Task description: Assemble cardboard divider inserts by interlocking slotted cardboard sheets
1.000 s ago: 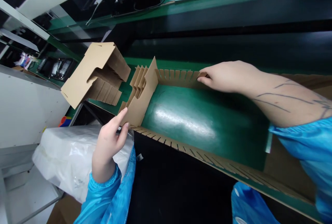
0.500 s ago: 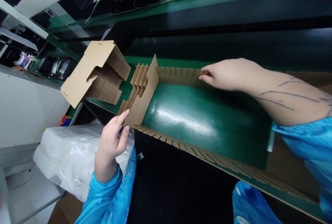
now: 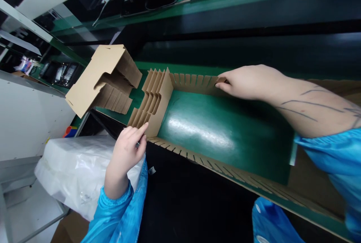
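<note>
Brown divider now lower, right hand pinching slotted strip, left hand (grip unclear) at divider's end

On the tabletop, two slotted cardboard strips run lengthwise, the far strip behind and the near strip along the front edge. Cardboard dividers stand crosswise in a row at their left end; left of that row, apart from it, sits a stack of cutout cardboard pieces. The left hand is at the dividers' near ends, in front of them; the right hand is on the far strip, right of the row. A plastic bag lies below the stack, left of the left forearm. Wrapped packs lie behind and left of the stack.
</note>
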Motion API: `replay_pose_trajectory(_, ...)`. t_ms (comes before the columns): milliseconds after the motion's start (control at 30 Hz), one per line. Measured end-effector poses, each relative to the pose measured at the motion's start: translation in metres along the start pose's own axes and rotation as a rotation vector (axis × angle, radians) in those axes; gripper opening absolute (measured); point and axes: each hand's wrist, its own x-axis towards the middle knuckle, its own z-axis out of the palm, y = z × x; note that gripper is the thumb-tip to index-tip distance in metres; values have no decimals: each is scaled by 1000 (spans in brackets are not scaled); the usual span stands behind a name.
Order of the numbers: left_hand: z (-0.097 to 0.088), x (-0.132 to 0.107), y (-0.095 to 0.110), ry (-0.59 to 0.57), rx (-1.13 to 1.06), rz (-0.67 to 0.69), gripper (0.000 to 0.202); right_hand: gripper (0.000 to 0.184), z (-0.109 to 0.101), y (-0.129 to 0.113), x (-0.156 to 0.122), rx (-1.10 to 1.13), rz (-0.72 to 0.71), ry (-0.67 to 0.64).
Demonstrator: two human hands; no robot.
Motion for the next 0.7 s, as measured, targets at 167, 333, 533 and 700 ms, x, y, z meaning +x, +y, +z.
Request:
replay_pose_trajectory(167, 7, 5, 3, -107, 109, -7, 49, 42, -3, -3, -2, -53, -29, -29)
replay_pose_trajectory(333, 2, 12, 9, -125, 114, -24, 49, 48, -3, -3, -3, -106, -64, 4)
replay_pose_trajectory(533, -37, 18, -38, 482, 283, -187, 37, 52, -7, -7, -5, -64, -56, -57)
replay_pose_trajectory(700, -69, 9, -110, 536, 364, -458, 33, 52, -1, -2, -1, -7, -87, -23)
